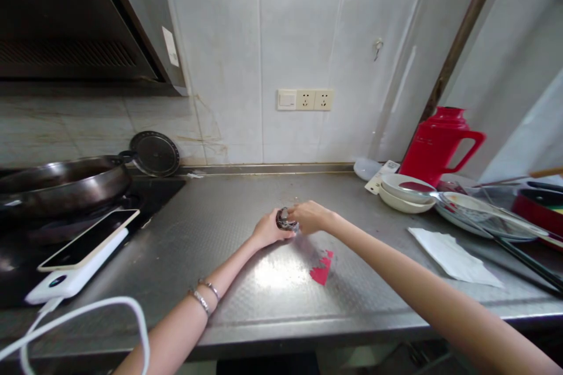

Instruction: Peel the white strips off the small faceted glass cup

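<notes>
Near the middle of the metal counter (211, 211), my left hand (267, 231) is wrapped around a small round jar-like container (284, 219) with a dark, shiny, uneven top. My right hand (310, 217) bends over the container's right side, its fingers closed together at the rim. What those fingertips pinch, if anything, is hidden. The lower part of the container is mostly covered by my left hand. A torn red scrap (322, 268) with ragged edges lies on the counter just in front of my hands.
At left, a large pan (65, 187) stands on the black cooktop, with a phone (90, 240) on a white power bank at its edge. To the right are stacked bowls (404, 204), a plate, a white napkin (453, 255) and a red thermos (433, 146).
</notes>
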